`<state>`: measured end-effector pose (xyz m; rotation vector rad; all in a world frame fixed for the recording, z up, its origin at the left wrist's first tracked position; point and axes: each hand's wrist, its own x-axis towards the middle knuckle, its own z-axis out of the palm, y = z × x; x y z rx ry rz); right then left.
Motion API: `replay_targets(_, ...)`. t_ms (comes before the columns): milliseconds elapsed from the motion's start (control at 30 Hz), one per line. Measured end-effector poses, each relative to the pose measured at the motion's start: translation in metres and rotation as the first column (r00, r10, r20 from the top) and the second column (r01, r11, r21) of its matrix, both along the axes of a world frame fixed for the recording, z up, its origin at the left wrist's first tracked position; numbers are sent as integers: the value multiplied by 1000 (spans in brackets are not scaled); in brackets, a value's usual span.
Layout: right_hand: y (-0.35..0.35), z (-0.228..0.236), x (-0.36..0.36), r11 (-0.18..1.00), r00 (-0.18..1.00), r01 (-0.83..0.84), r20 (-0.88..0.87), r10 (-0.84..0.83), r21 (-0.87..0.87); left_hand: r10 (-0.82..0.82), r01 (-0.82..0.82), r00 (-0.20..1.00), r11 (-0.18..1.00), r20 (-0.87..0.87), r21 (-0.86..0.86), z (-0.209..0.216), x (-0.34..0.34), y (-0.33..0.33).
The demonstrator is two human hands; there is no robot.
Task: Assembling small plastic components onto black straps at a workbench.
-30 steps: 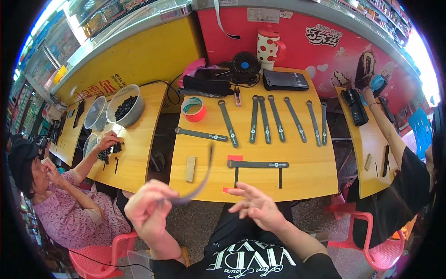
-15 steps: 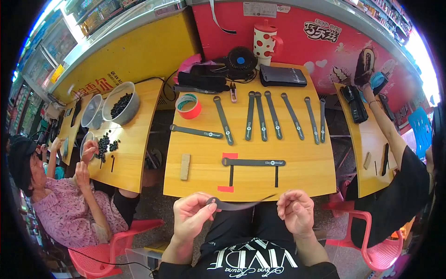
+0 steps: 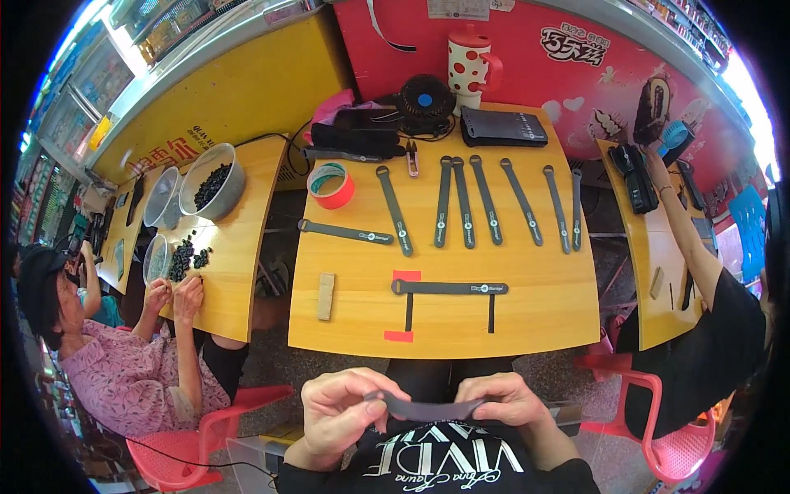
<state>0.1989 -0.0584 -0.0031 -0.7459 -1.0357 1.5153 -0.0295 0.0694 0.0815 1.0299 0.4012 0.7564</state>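
A dark grey cable strap (image 3: 432, 412) with a ring-shaped end stretches between my two hands, just off the table's near edge. My left hand (image 3: 341, 412) pinches its ring end. The opposite end is held by the fingers of my right hand (image 3: 506, 399); the strap sags slightly in between. On the table, another strap (image 3: 448, 289) lies crosswise over two thin black strips, beside red tape pieces (image 3: 398, 336). Farther back, several similar straps (image 3: 485, 202) lie spread in a row, with one more strap (image 3: 350, 233) lying sideways at the left.
Around the straps are a wooden block (image 3: 326, 296), a red tape roll (image 3: 336, 198) and thread snips (image 3: 411, 158). A fan (image 3: 425, 99), a spotted tumbler (image 3: 467, 70) and a grey pouch (image 3: 504, 128) stand behind. People work at side tables left and right.
My right hand, earlier apart from the strap, has moved left and taken hold of its free end. Both hands have come lower, toward my body.
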Motion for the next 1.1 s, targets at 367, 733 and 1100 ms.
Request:
replay_targets(367, -13, -17, 12, 638, 685, 691, 25, -728, -340, 161, -167, 876, 986, -454, 28, -48, 13, 27)
replay_targets(733, 37, -39, 49, 560, 558, 825, 276, -783, -78, 41, -19, 803, 999, -595, 43, -82, 45, 77)
replay_targets(1100, 53, -44, 52, 471, 447, 880, 453, -771, -65, 122, -120, 718, 991, -685, 50, -98, 61, 85)
